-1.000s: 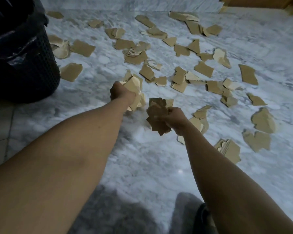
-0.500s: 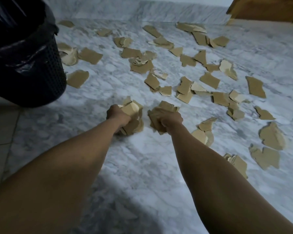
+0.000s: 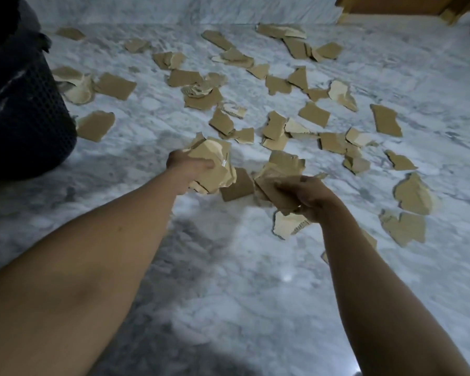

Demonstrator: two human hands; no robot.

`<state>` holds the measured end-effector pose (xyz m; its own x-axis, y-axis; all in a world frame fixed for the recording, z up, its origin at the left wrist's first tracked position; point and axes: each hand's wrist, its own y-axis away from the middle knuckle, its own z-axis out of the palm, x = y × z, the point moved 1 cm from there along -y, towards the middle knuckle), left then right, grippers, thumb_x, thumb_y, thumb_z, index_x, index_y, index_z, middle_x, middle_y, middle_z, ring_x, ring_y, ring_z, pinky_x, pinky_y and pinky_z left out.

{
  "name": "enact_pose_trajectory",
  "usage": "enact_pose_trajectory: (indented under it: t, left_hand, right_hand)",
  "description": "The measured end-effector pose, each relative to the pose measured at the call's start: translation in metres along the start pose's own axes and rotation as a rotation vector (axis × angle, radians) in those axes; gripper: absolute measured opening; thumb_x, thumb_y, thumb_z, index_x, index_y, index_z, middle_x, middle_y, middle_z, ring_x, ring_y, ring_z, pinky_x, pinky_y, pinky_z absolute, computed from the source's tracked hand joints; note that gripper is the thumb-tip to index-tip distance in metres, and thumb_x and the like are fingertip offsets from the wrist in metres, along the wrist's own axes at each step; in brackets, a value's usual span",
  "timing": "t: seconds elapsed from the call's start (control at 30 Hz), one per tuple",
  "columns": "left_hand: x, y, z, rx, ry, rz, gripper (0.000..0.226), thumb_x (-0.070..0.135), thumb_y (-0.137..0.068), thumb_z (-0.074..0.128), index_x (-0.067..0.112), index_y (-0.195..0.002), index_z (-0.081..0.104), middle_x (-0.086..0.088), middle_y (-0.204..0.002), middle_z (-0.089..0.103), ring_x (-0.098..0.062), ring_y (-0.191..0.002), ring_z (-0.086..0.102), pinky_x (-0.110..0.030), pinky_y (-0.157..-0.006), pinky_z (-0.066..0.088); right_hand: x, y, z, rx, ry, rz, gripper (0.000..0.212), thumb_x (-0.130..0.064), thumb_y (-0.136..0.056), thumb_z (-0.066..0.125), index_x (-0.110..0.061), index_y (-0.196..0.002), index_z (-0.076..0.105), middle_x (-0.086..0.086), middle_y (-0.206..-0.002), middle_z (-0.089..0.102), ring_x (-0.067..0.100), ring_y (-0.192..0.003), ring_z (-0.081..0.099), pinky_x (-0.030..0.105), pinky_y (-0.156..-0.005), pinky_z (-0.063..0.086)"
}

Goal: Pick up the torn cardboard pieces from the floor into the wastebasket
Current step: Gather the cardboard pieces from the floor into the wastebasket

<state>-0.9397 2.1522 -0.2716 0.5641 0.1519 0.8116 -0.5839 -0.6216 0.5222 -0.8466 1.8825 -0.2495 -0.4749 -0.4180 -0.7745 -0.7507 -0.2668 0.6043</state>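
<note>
At the far left, the wastebasket [image 3: 25,109] is seen standing on the marble floor [image 3: 228,280], a dark mesh bin with a black liner [image 3: 11,47] folded over its rim. Its mouth is cut off by the frame, so what has already been dropped inside cannot be told. Just beside its base several pieces [image 3: 95,126] are left lying flat, and more are strewn behind them toward the wall [image 3: 174,9]. Nearer the middle, a thick wad [image 3: 215,169] of pale torn cardboard is gripped by the left hand [image 3: 186,168], its fingers [image 3: 205,165] curled tightly round the bundle, which is held off the floor. Between the two hands one brown scrap [image 3: 236,187] appears to lie on the floor, untouched. Next to it a second stack [image 3: 278,183] is clutched by the right hand [image 3: 314,198], whose fingers are curled round its lower edge, and a pale fragment [image 3: 288,226] is seen on the floor just under that wrist. Further right, the floor is covered by many more pieces, singly and in overlapping clusters, as far as the wooden furniture [image 3: 391,4] at the top right corner. The task is judged to be at an early-to-middle stage: two handfuls are gathered but are held well apart from the wastebasket and not yet emptied into it, while by far the greater share of the cardboard is left to be collected.
</note>
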Motion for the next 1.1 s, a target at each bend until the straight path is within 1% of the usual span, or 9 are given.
enact_pose_trajectory:
  t: [0.2, 0.3, 0.37, 0.47, 0.57, 0.63, 0.8, 0.9, 1.1]
  left_hand:
    - [0.012, 0.009, 0.063, -0.225, -0.456, 0.021, 0.080, 0.032, -0.058, 0.091, 0.016, -0.126, 0.053, -0.010, -0.120, 0.059, -0.031, -0.103, 0.064, -0.049, -0.078, 0.060]
    - [0.002, 0.008, 0.079, -0.215, -0.830, 0.133, 0.104, 0.042, -0.065, 0.088, 0.010, -0.147, 0.032, -0.014, -0.142, 0.030, -0.034, -0.123, 0.050, -0.042, -0.095, 0.053]
    - [-0.004, 0.008, 0.085, -0.226, -0.908, 0.193, 0.109, 0.045, -0.069, 0.085, 0.008, -0.151, 0.024, -0.015, -0.145, 0.022, -0.033, -0.128, 0.045, -0.036, -0.103, 0.046]
    - [-0.002, 0.008, 0.087, -0.221, -0.946, 0.236, 0.111, 0.041, -0.071, 0.085, 0.006, -0.152, 0.018, -0.016, -0.150, 0.019, -0.034, -0.134, 0.040, -0.038, -0.105, 0.042]
    - [0.009, 0.010, 0.086, -0.231, -0.959, 0.220, 0.127, 0.038, -0.067, 0.089, 0.009, -0.156, 0.003, -0.016, -0.158, 0.016, -0.035, -0.141, 0.031, -0.042, -0.108, 0.039]
    - [0.012, 0.009, 0.087, -0.241, -1.032, 0.159, 0.132, 0.043, -0.068, 0.087, 0.004, -0.155, -0.005, -0.019, -0.160, 0.011, -0.036, -0.144, 0.026, -0.040, -0.111, 0.036]
    - [0.017, 0.013, 0.094, -0.214, -1.211, 0.196, 0.104, 0.066, -0.079, 0.064, -0.007, -0.145, 0.030, -0.021, -0.147, 0.038, -0.034, -0.136, 0.037, -0.033, -0.110, 0.029]
    - [0.008, 0.009, 0.094, -0.195, -1.159, 0.107, 0.112, 0.065, -0.067, 0.078, -0.003, -0.143, 0.031, -0.020, -0.140, 0.037, -0.035, -0.131, 0.039, -0.038, -0.104, 0.038]
    - [0.010, 0.017, 0.106, -0.215, -0.928, 0.151, 0.125, 0.035, -0.061, 0.093, -0.002, -0.147, 0.011, -0.021, -0.147, 0.037, -0.036, -0.132, 0.043, -0.041, -0.101, 0.046]
  right_hand:
    - [0.019, 0.005, -0.067, 0.151, -0.060, 0.197, 0.043, -0.037, -0.092, 0.069, -0.008, -0.123, 0.063, 0.006, -0.091, 0.064, 0.016, -0.065, 0.055, 0.026, -0.049, 0.041]
    - [0.039, -0.006, -0.048, 0.250, 0.065, 0.242, 0.056, -0.040, -0.089, 0.068, -0.001, -0.127, 0.056, 0.012, -0.111, 0.059, 0.022, -0.074, 0.057, 0.026, -0.051, 0.048]
    - [0.048, -0.014, -0.036, 0.348, 0.198, 0.265, 0.067, -0.047, -0.082, 0.066, -0.004, -0.131, 0.052, 0.014, -0.133, 0.047, 0.031, -0.102, 0.057, 0.037, -0.077, 0.059]
    - [0.052, -0.014, -0.022, 0.383, 0.429, 0.257, 0.059, -0.040, -0.091, 0.059, -0.003, -0.135, 0.048, 0.017, -0.140, 0.038, 0.035, -0.128, 0.040, 0.044, -0.105, 0.044]
    - [0.053, -0.012, -0.013, 0.315, 0.383, 0.188, 0.057, -0.035, -0.078, 0.068, -0.004, -0.124, 0.056, 0.017, -0.134, 0.055, 0.035, -0.114, 0.054, 0.035, -0.082, 0.050]
    - [0.059, -0.018, -0.013, 0.277, 0.383, 0.098, 0.053, -0.035, -0.065, 0.070, -0.004, -0.107, 0.061, 0.020, -0.116, 0.067, 0.036, -0.102, 0.066, 0.045, -0.084, 0.057]
    - [0.046, 0.016, -0.033, 0.332, 0.037, -0.006, 0.068, -0.019, -0.079, 0.077, -0.018, -0.130, 0.032, 0.005, -0.100, 0.056, 0.026, -0.086, 0.064, 0.044, -0.061, 0.061]
    - [0.062, 0.024, -0.076, 0.475, -0.072, 0.072, 0.033, -0.020, -0.087, 0.075, -0.005, -0.108, 0.055, 0.009, -0.086, 0.058, 0.028, -0.071, 0.061, 0.032, -0.050, 0.050]
    - [0.128, 0.022, -0.137, 0.630, 0.118, 0.438, 0.078, -0.059, -0.066, 0.065, -0.006, -0.122, 0.058, 0.013, -0.125, 0.060, 0.036, -0.115, 0.059, 0.051, -0.099, 0.051]
